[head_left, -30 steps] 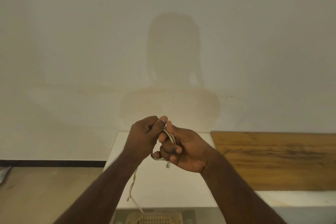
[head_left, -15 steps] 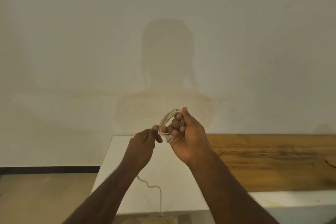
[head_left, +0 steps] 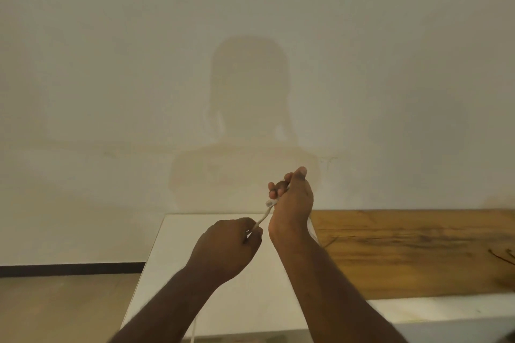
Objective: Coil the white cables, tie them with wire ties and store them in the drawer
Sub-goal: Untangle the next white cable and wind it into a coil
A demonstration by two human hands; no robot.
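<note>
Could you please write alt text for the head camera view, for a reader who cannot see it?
Two bare hands work a thin white cable above a white tabletop: the raised right hand grips the cable near its small connector, and the lower left hand pinches the strand. A brown wooden board lies to the right, below a plain pale wall.

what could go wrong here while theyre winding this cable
The right hand grips the coil out of sight, with only a connector end poking out; loops could spring loose unseen. The white cable runs short and taut to the left hand, so a tug might pull the coil apart. The slack strand hanging below may snag.
</note>
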